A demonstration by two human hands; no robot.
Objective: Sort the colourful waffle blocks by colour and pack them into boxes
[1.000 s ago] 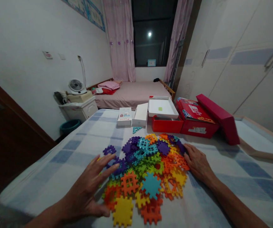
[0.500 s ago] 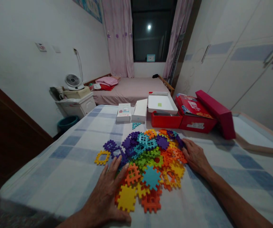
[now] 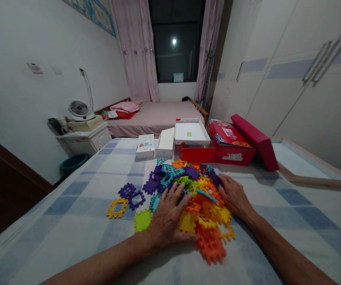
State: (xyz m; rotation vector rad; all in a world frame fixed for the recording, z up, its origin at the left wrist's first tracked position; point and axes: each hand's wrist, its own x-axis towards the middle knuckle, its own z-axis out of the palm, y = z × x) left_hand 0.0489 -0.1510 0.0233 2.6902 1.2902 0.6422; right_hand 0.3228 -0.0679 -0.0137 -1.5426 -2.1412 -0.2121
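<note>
A heap of colourful interlocking plastic building pieces (image 3: pixel 192 184) lies on the checked cloth between my hands. My left hand (image 3: pixel 170 219) rests over the heap's left front with fingers spread, covering some pieces. At the heap's right edge is my right hand (image 3: pixel 235 196), its fingers stretched out against a purple piece (image 3: pixel 215 179). By my left wrist lies a lime green square piece (image 3: pixel 143 220). Farther left are a yellow frame piece (image 3: pixel 117 208) and two purple pieces (image 3: pixel 136 200). Orange pieces (image 3: pixel 212 243) lie at the front of the heap.
Behind the heap stand two white boxes (image 3: pixel 145 146), an open red box (image 3: pixel 198 153) with a white tray-like lid (image 3: pixel 191 132), and a larger red box (image 3: pixel 232 152) with a dark red lid (image 3: pixel 255 142) leaning on it. A shallow wooden tray (image 3: pixel 315 182) is at right.
My left hand has moved right and forward over the heap, pushing front pieces rightward. The lime green square now shows beside it. My right hand stays at the heap's right edge. The view has shifted.
</note>
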